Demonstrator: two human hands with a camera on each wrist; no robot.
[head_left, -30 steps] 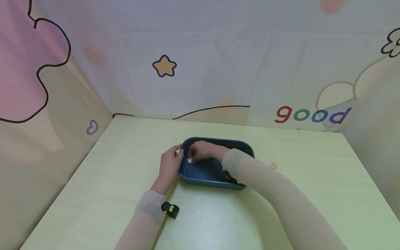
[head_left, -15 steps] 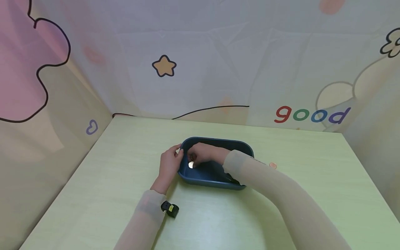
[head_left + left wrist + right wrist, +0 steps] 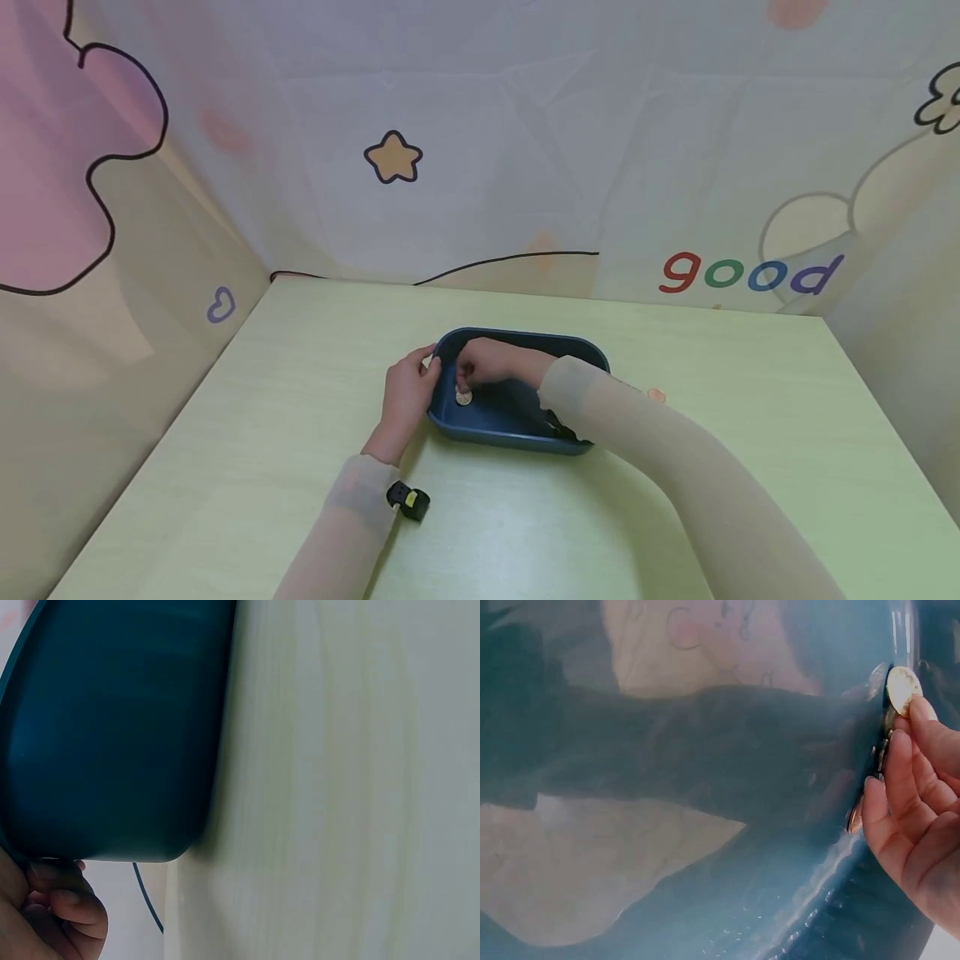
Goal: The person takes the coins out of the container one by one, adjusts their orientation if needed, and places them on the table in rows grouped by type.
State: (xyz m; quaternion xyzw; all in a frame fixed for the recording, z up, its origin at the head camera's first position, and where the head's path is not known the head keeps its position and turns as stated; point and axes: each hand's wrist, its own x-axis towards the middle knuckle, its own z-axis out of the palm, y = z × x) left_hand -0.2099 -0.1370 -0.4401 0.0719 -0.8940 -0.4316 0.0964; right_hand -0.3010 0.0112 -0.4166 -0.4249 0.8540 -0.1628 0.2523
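Note:
A dark blue tray (image 3: 517,442) lies on the table. At its left end, my left hand (image 3: 407,396) grips the rim, and curled fingers (image 3: 79,911) show there in the left wrist view. My right hand (image 3: 491,362) reaches inside toward that same end. Between its fingertips is a round gold-coloured coin (image 3: 904,688), which the thumb touches. More coins, one of them copper-coloured (image 3: 855,815), stand edge-on along the tray wall under the other fingers. How firmly these are held is hard to see. The right sleeve covers the tray's near right corner.
A copper coin (image 3: 656,395) lies on the pale table (image 3: 262,467) to the right of the tray, close to the right sleeve. A printed cloth backdrop (image 3: 487,167) stands behind the table. The tray's floor shows mirror-like reflections.
My right hand has shifted slightly within the left end of the tray, and the coin at its fingertips has turned and sits a little lower. My left hand stays on the rim.

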